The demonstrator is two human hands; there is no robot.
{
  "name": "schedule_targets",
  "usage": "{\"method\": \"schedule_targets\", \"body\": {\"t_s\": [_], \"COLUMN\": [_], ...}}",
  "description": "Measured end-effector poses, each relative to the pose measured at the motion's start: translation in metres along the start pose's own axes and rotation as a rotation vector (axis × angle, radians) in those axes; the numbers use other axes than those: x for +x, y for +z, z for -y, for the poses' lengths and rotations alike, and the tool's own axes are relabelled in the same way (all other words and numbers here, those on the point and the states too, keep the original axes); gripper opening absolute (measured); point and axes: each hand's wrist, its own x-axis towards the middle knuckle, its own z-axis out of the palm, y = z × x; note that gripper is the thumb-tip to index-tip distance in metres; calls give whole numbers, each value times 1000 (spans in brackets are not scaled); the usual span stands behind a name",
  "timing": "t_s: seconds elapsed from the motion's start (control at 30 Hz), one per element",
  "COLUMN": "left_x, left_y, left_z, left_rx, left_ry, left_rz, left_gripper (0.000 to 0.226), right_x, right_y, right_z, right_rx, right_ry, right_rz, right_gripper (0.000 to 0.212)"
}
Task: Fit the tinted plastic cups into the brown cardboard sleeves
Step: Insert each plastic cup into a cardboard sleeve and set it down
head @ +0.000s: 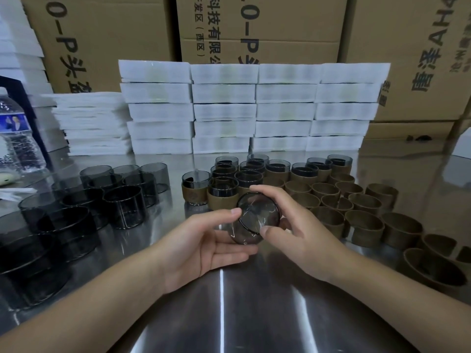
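A tinted plastic cup point(251, 220) sits tipped on its side between both hands, above the middle of the shiny metal table point(229, 314), with one round end turned up toward the camera. The left hand point(204, 247) cradles it from below on an upturned palm, thumb tip pressed to the cup's near-left edge. The right hand point(293, 225) grasps it from the right, fingers curled over the top and thumb laid on the lower part of the round face. No sleeve is on this cup.

Just behind the hands stands a cluster of sleeved cups point(224, 192), smoky walls rising out of brown bands. To the right, empty brown cardboard sleeves point(362, 222) stand packed in rows that run off toward the table's right edge. To the left, bare tinted cups point(122, 205) crowd together, dark and stacked close. Farther back, white foam trays point(252, 108) are piled in columns against printed cardboard cartons point(267, 26). A water bottle point(17, 133) stands at the far left.
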Motion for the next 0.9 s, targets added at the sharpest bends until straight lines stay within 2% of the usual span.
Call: {"method": "schedule_targets", "body": {"t_s": [0.5, 0.9], "left_x": [0, -3], "left_y": [-3, 0], "left_z": [-1, -2], "left_rx": [-1, 57], "left_ry": [12, 16], "left_rz": [17, 78], "left_gripper": [30, 37], "right_x": [-1, 1], "right_y": [0, 4], "right_z": [1, -3], "right_rx": [7, 93], "right_ry": [-30, -9], "right_rz": [1, -74], "right_gripper": [56, 57]}}
